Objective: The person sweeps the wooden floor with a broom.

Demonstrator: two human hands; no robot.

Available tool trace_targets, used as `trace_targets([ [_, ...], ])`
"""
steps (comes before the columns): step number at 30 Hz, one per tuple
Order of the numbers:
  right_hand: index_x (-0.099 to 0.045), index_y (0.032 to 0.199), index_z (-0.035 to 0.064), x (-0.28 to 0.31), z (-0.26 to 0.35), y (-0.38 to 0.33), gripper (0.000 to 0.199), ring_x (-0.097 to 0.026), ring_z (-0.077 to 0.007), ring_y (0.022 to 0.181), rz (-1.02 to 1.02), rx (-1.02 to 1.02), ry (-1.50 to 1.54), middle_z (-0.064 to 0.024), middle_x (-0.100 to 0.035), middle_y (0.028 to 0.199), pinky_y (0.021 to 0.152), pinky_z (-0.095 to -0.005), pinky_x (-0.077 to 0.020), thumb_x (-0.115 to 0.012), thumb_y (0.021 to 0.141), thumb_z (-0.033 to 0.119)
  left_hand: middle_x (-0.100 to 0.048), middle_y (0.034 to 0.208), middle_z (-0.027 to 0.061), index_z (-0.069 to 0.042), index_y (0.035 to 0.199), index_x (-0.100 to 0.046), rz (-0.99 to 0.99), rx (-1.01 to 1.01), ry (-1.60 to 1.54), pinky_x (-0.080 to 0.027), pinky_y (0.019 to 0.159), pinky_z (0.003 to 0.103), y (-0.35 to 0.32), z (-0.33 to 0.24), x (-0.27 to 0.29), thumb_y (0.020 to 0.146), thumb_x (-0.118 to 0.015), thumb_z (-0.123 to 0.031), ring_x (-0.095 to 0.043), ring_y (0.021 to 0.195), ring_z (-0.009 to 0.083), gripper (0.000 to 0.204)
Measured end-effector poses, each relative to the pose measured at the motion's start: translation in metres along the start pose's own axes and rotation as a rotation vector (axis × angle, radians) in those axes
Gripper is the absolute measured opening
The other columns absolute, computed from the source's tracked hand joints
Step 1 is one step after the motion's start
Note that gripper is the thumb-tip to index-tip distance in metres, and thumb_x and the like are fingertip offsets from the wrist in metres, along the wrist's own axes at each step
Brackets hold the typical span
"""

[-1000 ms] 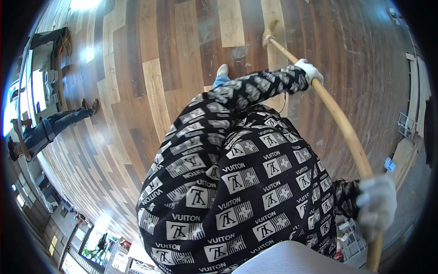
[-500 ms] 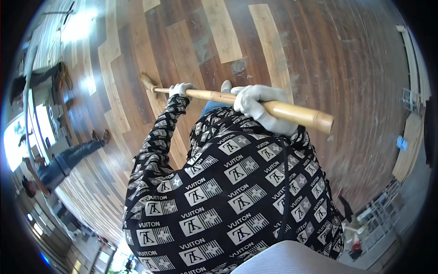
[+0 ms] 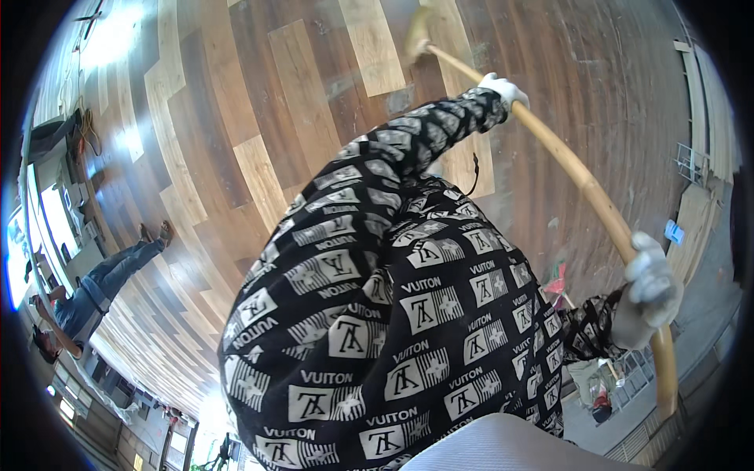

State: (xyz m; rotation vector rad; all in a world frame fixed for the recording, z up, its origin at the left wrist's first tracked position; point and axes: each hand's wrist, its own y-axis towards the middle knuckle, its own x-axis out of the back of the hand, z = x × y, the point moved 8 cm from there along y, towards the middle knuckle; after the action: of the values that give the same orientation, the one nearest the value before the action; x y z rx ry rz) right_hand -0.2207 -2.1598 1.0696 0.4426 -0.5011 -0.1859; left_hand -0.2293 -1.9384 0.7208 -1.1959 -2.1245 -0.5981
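Since the frame half a second before, the long wooden pole [image 3: 581,184] had swung from lying level across the body to a steep slant down the right side, and the hands had drawn well apart along it. Nearest, the right hand [image 3: 648,290], in a white glove, was closed around the pole close to its near end, low at the right. Farther up, the left hand [image 3: 503,88], also gloved, was wrapped round the shaft at the end of a patterned black-and-white sleeve [image 3: 424,137]. The far end of the pole, blurred, reached the wooden plank floor [image 3: 314,94]. The pole looked stiff, smooth and fairly light; a wide two-handed hold like this one seemed best for steering it. Far to the left, another person [image 3: 86,294] stood on the floor.
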Motion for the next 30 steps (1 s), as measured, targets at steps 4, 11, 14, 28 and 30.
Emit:
trace_targets([
  [4, -0.054, 0.069, 0.0067, -0.098, 0.034, 0.053, 0.025, -0.057, -0.0219, 0.059, 0.364, 0.241, -0.007, -0.0057, -0.054, 0.068, 0.071, -0.0514, -0.0553, -0.056, 0.088, 0.022, -0.07, 0.091, -0.004, -0.031, 0.101, -0.07, -0.02, -0.038, 0.006, -0.036, 0.098, 0.049, -0.003, 0.019, 0.02, 0.072, -0.068, -0.005, -0.064, 0.1, 0.0199, 0.038],
  [11, -0.05, 0.069, 0.0157, 0.004, 0.076, 0.021, 0.021, -0.051, -0.0094, 0.062, 0.814, 0.285, 0.278, 0.001, -0.06, 0.077, 0.06, -0.0352, -0.044, -0.049, 0.089, 0.021, -0.07, 0.081, -0.003, -0.027, 0.094, -0.071, -0.127, -0.122, -0.07, -0.047, 0.086, 0.038, -0.088, -0.058, 0.075, 0.067, -0.073, -0.008, -0.066, 0.083, 0.0201, 0.033],
  [14, -0.044, 0.066, 0.0186, -0.01, 0.007, 0.026, 0.028, -0.048, -0.0075, 0.06, 0.657, -0.276, 0.287, 0.0047, -0.053, 0.069, 0.062, -0.0325, -0.0439, -0.047, 0.094, 0.024, -0.07, 0.078, -0.0015, -0.025, 0.089, -0.073, -0.147, 0.089, -0.058, -0.049, 0.084, 0.036, -0.149, -0.035, 0.09, 0.065, -0.075, -0.01, -0.067, 0.082, 0.0191, 0.029],
  [28, -0.048, 0.063, 0.0092, -0.056, -0.096, 0.01, 0.037, -0.053, -0.0177, 0.059, 0.396, -0.315, 0.593, -0.002, -0.048, 0.055, 0.081, -0.0465, -0.0471, -0.043, 0.099, 0.018, -0.072, 0.093, 0.0048, -0.024, 0.103, -0.071, 0.304, 0.367, -0.04, -0.05, 0.09, 0.037, -0.189, 0.053, 0.025, 0.074, -0.069, -0.017, -0.067, 0.094, 0.0243, 0.03],
  [30, -0.043, 0.062, 0.012, -0.029, -0.045, 0.026, 0.039, -0.051, -0.0175, 0.058, 0.264, -0.134, 0.392, -0.0008, -0.047, 0.056, 0.077, -0.0466, -0.0452, -0.042, 0.1, 0.021, -0.071, 0.094, 0.0024, -0.026, 0.104, -0.071, 0.379, 0.265, -0.043, -0.049, 0.09, 0.037, -0.149, 0.018, 0.017, 0.076, -0.068, -0.018, -0.066, 0.095, 0.0242, 0.029],
])
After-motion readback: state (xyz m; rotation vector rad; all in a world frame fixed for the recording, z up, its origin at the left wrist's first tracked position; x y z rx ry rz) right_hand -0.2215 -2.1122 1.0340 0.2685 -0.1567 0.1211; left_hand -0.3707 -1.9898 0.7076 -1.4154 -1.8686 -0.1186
